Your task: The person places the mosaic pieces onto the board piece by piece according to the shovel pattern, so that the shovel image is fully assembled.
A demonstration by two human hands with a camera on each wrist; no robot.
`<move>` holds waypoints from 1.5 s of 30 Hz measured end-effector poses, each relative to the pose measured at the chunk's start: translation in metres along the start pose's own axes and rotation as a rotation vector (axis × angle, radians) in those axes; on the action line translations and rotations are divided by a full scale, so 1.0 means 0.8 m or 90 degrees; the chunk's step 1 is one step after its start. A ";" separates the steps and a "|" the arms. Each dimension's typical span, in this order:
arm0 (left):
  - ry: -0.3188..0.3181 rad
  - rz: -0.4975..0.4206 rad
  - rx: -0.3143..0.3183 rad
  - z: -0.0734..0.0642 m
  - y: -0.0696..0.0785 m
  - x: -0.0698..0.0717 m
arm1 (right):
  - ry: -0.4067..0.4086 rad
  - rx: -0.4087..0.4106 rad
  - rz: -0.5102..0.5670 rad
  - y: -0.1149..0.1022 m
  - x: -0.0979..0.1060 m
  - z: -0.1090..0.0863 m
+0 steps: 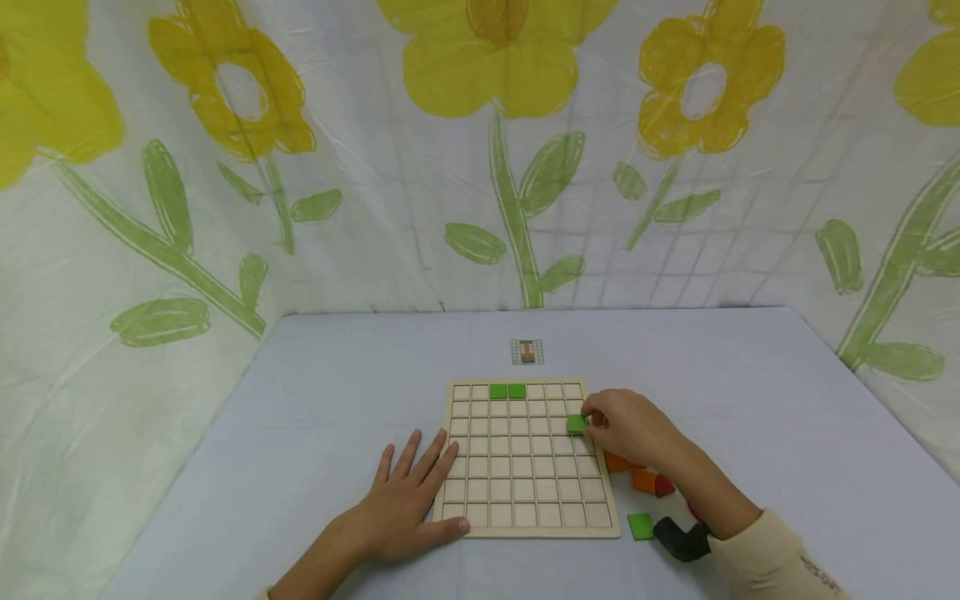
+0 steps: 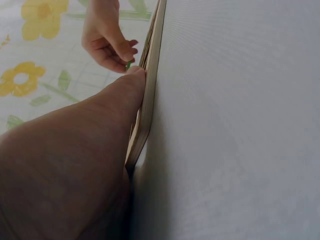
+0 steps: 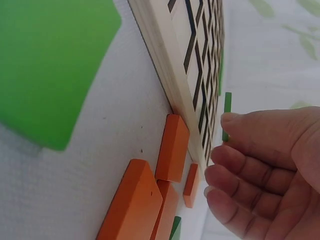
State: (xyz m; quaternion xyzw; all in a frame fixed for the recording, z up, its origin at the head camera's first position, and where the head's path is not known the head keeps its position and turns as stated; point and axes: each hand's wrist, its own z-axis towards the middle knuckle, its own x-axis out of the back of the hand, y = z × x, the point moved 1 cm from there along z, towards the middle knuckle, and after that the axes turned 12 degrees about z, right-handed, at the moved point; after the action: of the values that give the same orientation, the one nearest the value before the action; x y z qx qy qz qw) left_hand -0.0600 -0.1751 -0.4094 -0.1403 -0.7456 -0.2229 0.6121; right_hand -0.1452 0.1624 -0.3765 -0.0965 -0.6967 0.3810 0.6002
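A wooden grid board (image 1: 524, 532) lies flat on the table, with two green square tiles (image 1: 507, 391) side by side in its far row. My right hand (image 1: 632, 425) pinches another green square tile (image 1: 576, 425) between thumb and fingers, over the board's right columns. The right wrist view shows that tile (image 3: 227, 102) edge-on, above the grid. My left hand (image 1: 405, 505) rests spread at the board's left side, fingertips on its edge and thumb at the near left corner. In the left wrist view the thumb (image 2: 112, 102) lies along the board's rim.
Right of the board lie several orange blocks (image 1: 643, 480), a red piece (image 1: 664, 485) and a loose green tile (image 1: 641, 527). The black wrist strap (image 1: 681, 540) is by the right sleeve. A small pattern card (image 1: 527, 352) lies beyond the board. A flowered curtain (image 1: 360, 167) hangs behind the table.
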 end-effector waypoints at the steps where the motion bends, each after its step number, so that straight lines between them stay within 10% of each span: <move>1: -0.002 -0.001 0.001 0.000 0.000 0.000 | 0.001 -0.001 0.000 0.000 0.000 0.001; 45: -0.011 0.000 0.005 -0.001 0.002 0.002 | -0.030 0.028 -0.033 -0.015 -0.014 0.051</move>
State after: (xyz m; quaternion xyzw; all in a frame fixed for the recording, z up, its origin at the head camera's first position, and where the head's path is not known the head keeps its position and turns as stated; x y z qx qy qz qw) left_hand -0.0589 -0.1741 -0.4070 -0.1403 -0.7516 -0.2189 0.6063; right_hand -0.1751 0.1303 -0.3768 -0.0561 -0.7047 0.3823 0.5951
